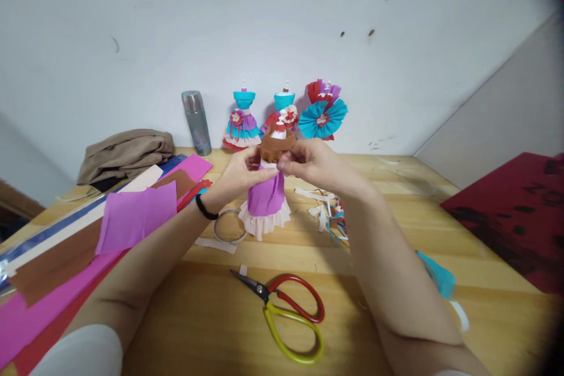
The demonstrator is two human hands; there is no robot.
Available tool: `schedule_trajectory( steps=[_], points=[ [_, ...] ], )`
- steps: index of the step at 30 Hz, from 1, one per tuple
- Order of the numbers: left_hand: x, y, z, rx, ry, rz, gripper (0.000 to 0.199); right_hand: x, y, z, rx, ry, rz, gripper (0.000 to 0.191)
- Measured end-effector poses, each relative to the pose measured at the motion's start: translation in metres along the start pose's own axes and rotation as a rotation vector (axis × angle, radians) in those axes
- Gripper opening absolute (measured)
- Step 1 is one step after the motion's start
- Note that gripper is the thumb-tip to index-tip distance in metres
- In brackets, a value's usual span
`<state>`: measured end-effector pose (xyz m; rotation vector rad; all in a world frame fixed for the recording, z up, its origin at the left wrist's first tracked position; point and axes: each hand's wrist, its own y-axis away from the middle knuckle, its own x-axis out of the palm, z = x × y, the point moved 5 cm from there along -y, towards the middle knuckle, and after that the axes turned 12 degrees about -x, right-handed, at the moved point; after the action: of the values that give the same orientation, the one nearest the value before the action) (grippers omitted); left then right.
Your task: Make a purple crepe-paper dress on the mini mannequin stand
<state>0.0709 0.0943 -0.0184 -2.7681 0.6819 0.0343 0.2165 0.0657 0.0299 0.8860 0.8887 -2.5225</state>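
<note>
Both hands meet at the waist of a small doll dress form (266, 195), which wears a brown top (277, 144), a purple skirt and a pale ruffled hem. My left hand (242, 175) is closed at the waist's left side, thumb stretched across the front. My right hand (314, 165) pinches the lower edge of the brown top on the other side. Its fingertips partly cover the waist. A pair of scissors (261, 291) with one red and one yellow handle lies nearer to me. A silvery ring (215, 231) rests left of the skirt.
Three other dressed forms, one in a blue-topped dress (244, 123), stand by the wall beside a grey flask (197, 123). Crepe paper sheets (136, 214) cover the left side of the table. Paper scraps (328, 214) lie to the right, and a red board (511, 217) leans farther right.
</note>
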Motion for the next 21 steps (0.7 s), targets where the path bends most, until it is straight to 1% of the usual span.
schedule_trajectory(
  steps=[5,8,14,21],
  points=[
    [-0.0012,0.0005,-0.0024,-0.011,-0.027,0.03,0.051,-0.0032,0.0011,0.0087,0.019,0.06,0.01,0.02],
    [-0.0011,0.0022,-0.006,-0.013,-0.045,0.036,0.05,-0.0043,0.0021,0.0114,0.022,0.053,0.017,0.021],
    [-0.0011,0.0042,-0.009,-0.03,-0.067,0.034,0.05,-0.0052,0.0039,0.0104,-0.01,-0.042,0.04,0.023],
    [-0.0034,0.0049,-0.0085,-0.064,-0.081,0.012,0.046,-0.0078,0.0043,0.0069,-0.011,-0.018,0.036,0.024]
  ],
)
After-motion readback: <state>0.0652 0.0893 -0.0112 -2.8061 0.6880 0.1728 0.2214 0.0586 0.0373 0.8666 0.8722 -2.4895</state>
